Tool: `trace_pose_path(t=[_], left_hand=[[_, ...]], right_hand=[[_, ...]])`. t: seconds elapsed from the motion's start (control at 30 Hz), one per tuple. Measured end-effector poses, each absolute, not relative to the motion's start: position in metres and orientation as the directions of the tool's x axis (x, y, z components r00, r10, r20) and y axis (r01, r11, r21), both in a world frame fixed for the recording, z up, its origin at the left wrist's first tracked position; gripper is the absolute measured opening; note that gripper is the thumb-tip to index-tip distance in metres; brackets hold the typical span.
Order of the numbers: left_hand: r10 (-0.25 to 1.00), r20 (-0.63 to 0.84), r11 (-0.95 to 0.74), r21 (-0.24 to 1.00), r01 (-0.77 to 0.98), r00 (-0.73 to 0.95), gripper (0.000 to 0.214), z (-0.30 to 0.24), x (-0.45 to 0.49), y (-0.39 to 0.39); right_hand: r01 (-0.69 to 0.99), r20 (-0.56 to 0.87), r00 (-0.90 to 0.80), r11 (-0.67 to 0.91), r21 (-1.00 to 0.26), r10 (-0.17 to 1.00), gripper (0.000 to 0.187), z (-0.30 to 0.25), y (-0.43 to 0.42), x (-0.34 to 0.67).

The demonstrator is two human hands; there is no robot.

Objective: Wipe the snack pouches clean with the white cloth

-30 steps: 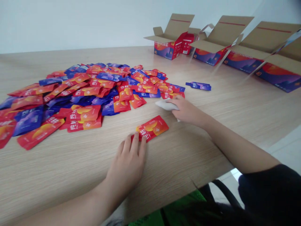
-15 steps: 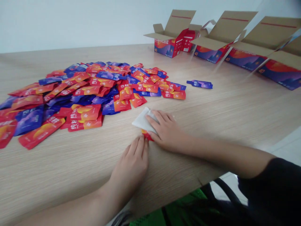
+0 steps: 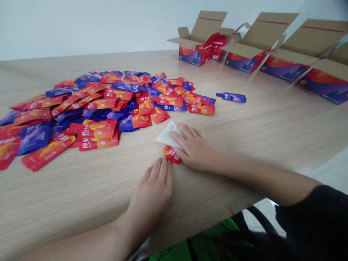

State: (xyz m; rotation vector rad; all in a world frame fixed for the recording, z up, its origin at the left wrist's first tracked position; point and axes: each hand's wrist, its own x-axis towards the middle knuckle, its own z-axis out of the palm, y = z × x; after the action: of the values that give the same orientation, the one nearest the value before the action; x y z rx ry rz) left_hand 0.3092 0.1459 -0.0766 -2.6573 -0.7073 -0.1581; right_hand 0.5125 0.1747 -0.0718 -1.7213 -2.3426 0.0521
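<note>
Pale wall (image 3: 81,25) stands behind a light wood-grain table (image 3: 244,141); a row of open cardboard cartons (image 3: 194,54), printed red and purple, stands along the far side of the table, at right; a loose heap of red and purple sachets (image 3: 95,116) covers the left part of the table; a single purple sachet (image 3: 231,97) lies apart from the heap, to the right.

One red sachet (image 3: 172,154) lies flat on the table between the hands, just in front of the heap; its visible part runs slantwise, upper left to lower right; its upper edge passes beneath a white cloth (image 3: 166,137), so its full length and the direction of its ends cannot be confirmed. Its glossy face shows white characters on red.

Right hand (image 3: 194,148) lies palm down with fingers spread, resting on the cloth, its lower edge touching the sachet; nothing is pinched. Left hand (image 3: 149,192) lies palm down, fingers slightly apart, not gripping; its fingertips sit just below the sachet, contact unconfirmed. Dark sleeve (image 3: 307,214) covers the upper right arm.
</note>
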Motion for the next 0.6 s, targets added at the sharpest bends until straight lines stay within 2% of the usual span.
trace_pose_path(t=[0.1, 0.23, 0.3, 0.37, 0.5, 0.53, 0.6], left_hand=[[0.458, 0.206, -0.796, -0.338, 0.502, 0.865, 0.043, -0.078, 0.309, 0.146], [0.448, 0.189, -0.795, -0.363, 0.486, 0.874, 0.040, -0.078, 0.308, 0.144], [0.462, 0.165, -0.789, -0.371, 0.489, 0.871, 0.040, -0.078, 0.308, 0.143], [0.483, 0.153, -0.776, -0.381, 0.502, 0.862, 0.042, -0.079, 0.309, 0.142], [0.497, 0.169, -0.761, -0.385, 0.521, 0.851, 0.045, -0.079, 0.311, 0.143], [0.493, 0.176, -0.763, -0.384, 0.521, 0.852, 0.044, -0.079, 0.312, 0.144], [0.483, 0.177, -0.771, -0.380, 0.512, 0.858, 0.042, -0.077, 0.312, 0.144]], right_hand=[[0.967, 0.175, -0.155, 0.186, -0.174, 0.972, 0.054, -0.073, 0.178, 0.516], [0.889, 0.201, -0.391, 0.425, -0.169, 0.898, 0.053, -0.074, 0.163, 0.498], [0.851, 0.196, -0.462, 0.495, -0.177, 0.865, 0.052, -0.073, 0.160, 0.496], [0.872, 0.173, -0.426, 0.454, -0.182, 0.888, 0.054, -0.072, 0.165, 0.504], [0.968, 0.170, -0.167, 0.194, -0.160, 0.971, 0.056, -0.073, 0.176, 0.516], [0.970, 0.182, -0.158, 0.187, -0.156, 0.971, 0.057, -0.074, 0.175, 0.513], [0.944, 0.204, -0.259, 0.293, -0.154, 0.944, 0.057, -0.075, 0.168, 0.504]])
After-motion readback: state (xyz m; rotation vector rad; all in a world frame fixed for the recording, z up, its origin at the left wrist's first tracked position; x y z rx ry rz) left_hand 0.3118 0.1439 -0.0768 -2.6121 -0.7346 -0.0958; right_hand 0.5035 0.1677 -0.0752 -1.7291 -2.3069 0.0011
